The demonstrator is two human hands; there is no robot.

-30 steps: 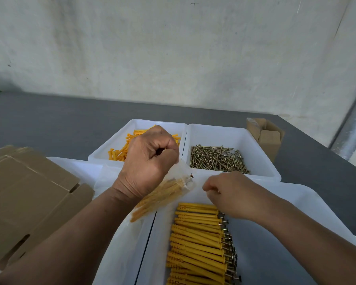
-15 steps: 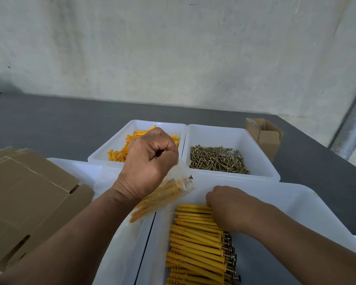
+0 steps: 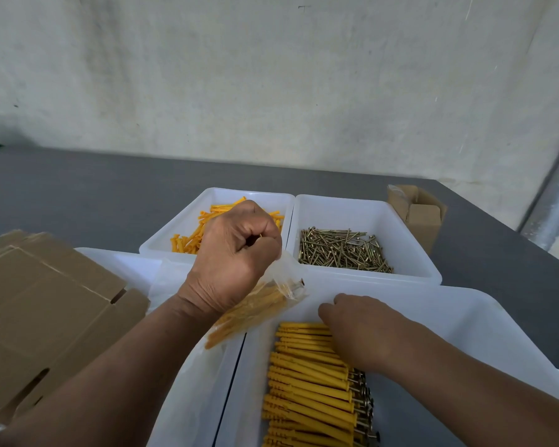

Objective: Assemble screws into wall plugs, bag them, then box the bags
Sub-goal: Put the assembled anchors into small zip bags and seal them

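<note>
At the near tray (image 3: 459,321): 1 bag (image 3: 265,304) of plugs, neck clenched in my left grip (image 3: 236,256). Right grip (image 3: 352,330) curled on the plug row (image 3: 307,379); whether it pinches 1, I cannot tell. Risk: screw heads snag the slack bag, spilling plugs.

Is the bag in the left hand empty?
No: yellow wall plugs show through the clear bag gripped by the left hand.

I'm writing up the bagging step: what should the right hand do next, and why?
Probably lift a few plugs from the row's far end and carry them to the bag. The right hand lies on the plugs there, its fingertips hidden, while the left hand grips the part-filled bag by its top close by.
</note>
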